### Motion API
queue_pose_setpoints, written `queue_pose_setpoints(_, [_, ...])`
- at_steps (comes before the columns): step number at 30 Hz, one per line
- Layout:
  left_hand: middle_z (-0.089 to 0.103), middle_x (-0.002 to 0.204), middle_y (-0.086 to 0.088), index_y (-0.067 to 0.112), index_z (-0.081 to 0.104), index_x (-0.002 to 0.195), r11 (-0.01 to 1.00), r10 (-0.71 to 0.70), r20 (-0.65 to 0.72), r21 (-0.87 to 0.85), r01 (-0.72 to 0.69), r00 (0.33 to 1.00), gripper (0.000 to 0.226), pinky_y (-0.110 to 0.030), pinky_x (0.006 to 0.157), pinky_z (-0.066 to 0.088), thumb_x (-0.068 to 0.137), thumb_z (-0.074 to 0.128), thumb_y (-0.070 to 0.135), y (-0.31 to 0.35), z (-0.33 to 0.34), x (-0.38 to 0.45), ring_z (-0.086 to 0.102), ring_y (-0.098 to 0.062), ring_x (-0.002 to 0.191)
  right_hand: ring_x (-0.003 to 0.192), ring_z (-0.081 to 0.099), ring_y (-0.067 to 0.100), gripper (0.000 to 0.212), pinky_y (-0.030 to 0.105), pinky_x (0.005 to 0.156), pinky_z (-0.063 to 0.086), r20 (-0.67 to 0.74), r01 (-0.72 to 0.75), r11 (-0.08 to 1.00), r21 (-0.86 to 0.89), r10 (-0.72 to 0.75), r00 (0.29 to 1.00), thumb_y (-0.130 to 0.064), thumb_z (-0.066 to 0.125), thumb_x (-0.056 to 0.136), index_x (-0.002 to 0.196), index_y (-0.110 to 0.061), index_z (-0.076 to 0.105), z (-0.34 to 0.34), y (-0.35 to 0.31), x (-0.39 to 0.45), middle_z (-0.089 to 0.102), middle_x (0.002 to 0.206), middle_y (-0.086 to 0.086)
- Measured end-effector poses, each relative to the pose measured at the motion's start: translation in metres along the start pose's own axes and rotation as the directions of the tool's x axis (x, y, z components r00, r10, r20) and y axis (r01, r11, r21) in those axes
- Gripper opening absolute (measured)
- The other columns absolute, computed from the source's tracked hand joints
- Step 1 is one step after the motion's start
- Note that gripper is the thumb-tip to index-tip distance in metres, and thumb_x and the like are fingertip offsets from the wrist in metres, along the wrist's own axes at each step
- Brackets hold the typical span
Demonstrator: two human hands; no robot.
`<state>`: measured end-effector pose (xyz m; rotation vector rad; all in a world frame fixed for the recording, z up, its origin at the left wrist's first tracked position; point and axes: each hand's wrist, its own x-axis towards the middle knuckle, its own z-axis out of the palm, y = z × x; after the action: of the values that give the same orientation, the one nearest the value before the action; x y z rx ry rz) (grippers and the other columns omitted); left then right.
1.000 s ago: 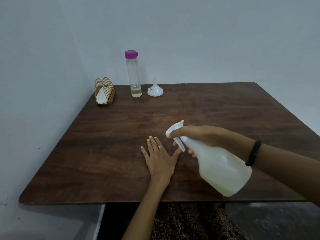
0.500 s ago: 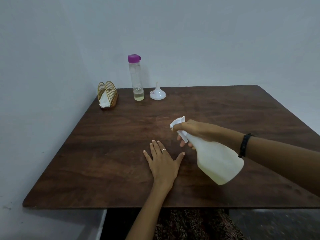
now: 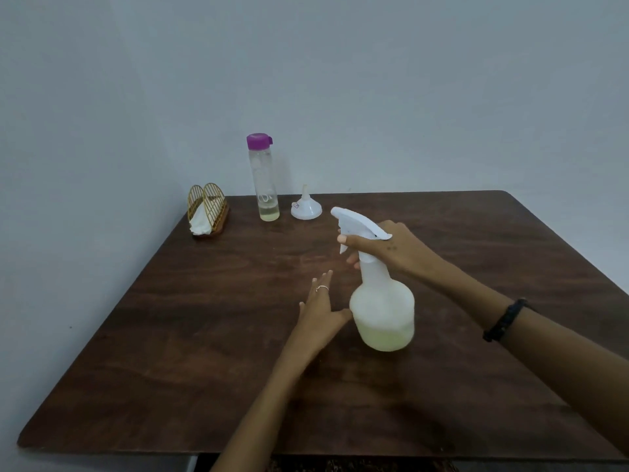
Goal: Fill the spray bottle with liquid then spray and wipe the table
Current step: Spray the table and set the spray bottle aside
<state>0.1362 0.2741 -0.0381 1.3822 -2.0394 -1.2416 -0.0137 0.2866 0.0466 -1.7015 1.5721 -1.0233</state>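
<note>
My right hand (image 3: 391,248) grips the sprayer (image 3: 381,294) by its neck, fingers (image 3: 352,260) curled at the trigger; my left hand (image 3: 321,310) lies spread just beside it on the bench (image 3: 170,335). Best aim low, beyond my fingertips, squeezing steadily.

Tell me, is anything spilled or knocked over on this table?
Nothing stands out. The spray bottle is upright in the right hand, the purple-capped bottle stands upright, and the funnel rests mouth-down. No puddle shows on the table.
</note>
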Motion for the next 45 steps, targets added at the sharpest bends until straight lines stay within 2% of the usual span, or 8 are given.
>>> queue_pose_setpoints(3, [0.011,0.157,-0.001,0.031,0.013,0.146,0.992,0.037,0.050,-0.125,-0.031,0.998,0.084,-0.045,0.116,0.022,0.081,0.064,0.021,0.004,-0.001,0.008,0.014,-0.022,0.144,0.062,0.062,0.010,0.047,0.013,0.058,0.040,-0.132,0.018,0.996,-0.083,-0.028,0.991,-0.054,0.061,0.081,0.077,-0.008,0.070,0.000,0.008,0.004,0.072,0.073,0.006])
queue_pose_setpoints(8, [0.025,0.148,0.006,0.031,0.019,0.143,0.993,0.104,-0.020,-0.047,-0.105,0.994,0.116,-0.043,0.108,0.037,0.048,0.084,0.045,0.008,0.014,0.025,0.033,-0.015,0.133,0.090,0.064,0.036,0.076,0.055,0.088,0.048,-0.131,0.043,0.994,0.102,-0.029,0.991,-0.074,0.060,0.063,0.101,-0.008,0.066,0.007,0.016,0.006,0.069,0.097,0.018])
queue_pose_setpoints(11, [0.031,0.143,0.009,0.033,0.026,0.140,0.992,0.117,-0.113,-0.021,-0.120,0.987,0.115,-0.037,0.104,0.041,0.043,0.087,0.044,0.004,0.017,0.036,0.039,-0.010,0.127,0.091,0.067,0.024,0.051,0.050,0.093,0.049,-0.134,0.076,0.980,0.182,-0.052,0.990,-0.061,0.060,0.071,0.094,-0.016,0.072,0.009,0.019,0.008,0.073,0.099,0.005])
queue_pose_setpoints(16, [0.033,0.133,0.019,0.038,0.036,0.133,0.985,0.172,-0.220,0.012,-0.173,0.960,0.097,-0.034,0.098,0.045,0.049,0.085,0.041,0.001,0.015,0.039,0.042,-0.002,0.116,0.092,0.065,0.031,0.056,0.048,0.088,0.049,-0.146,0.091,0.971,0.222,-0.060,0.988,-0.061,0.062,0.071,0.094,-0.011,0.071,0.011,0.025,0.014,0.069,0.100,0.015])
queue_pose_setpoints(19, [0.031,0.128,0.019,0.036,0.034,0.133,0.988,0.141,-0.239,-0.025,-0.151,0.961,0.096,-0.034,0.096,0.046,0.052,0.086,0.036,0.003,0.015,0.040,0.041,-0.004,0.116,0.094,0.067,0.012,0.038,0.028,0.082,0.052,-0.118,0.035,0.970,0.239,-0.006,0.993,-0.051,0.073,0.067,0.094,-0.024,0.069,0.014,0.033,0.015,0.072,0.098,-0.001])
queue_pose_setpoints(22, [0.038,0.134,0.012,0.033,0.033,0.135,0.987,0.143,-0.259,-0.035,-0.157,0.955,0.098,-0.030,0.096,0.046,0.052,0.086,0.034,0.000,0.014,0.044,0.046,-0.010,0.120,0.102,0.061,0.007,0.049,0.017,0.083,0.048,-0.072,-0.045,0.995,0.093,0.052,0.996,-0.035,0.078,0.072,0.116,-0.025,0.059,0.023,0.049,0.009,0.065,0.109,-0.008])
queue_pose_setpoints(31, [0.038,0.140,0.000,0.022,0.031,0.137,0.992,0.115,-0.273,-0.015,-0.124,0.955,0.090,-0.014,0.089,0.031,0.064,0.083,0.024,0.002,0.014,0.061,0.042,-0.015,0.124,0.104,0.056,0.012,0.042,0.026,0.086,0.048,-0.272,-0.093,0.975,0.202,0.147,0.951,-0.027,0.079,0.072,0.111,-0.022,0.065,0.038,0.067,0.019,0.058,0.112,-0.004])
queue_pose_setpoints(45, [0.045,0.128,-0.003,0.020,0.035,0.131,0.978,0.202,-0.325,0.123,-0.170,0.924,0.090,-0.039,0.086,0.049,0.058,0.080,0.046,0.054,-0.013,0.228,0.051,-0.022,0.116,0.104,0.050,0.014,0.040,0.031,0.089,0.045,-0.240,0.010,0.999,0.050,0.002,0.971,-0.024,0.070,0.082,0.119,-0.017,0.057,-0.035,0.106,0.181,0.053,0.114,0.005])
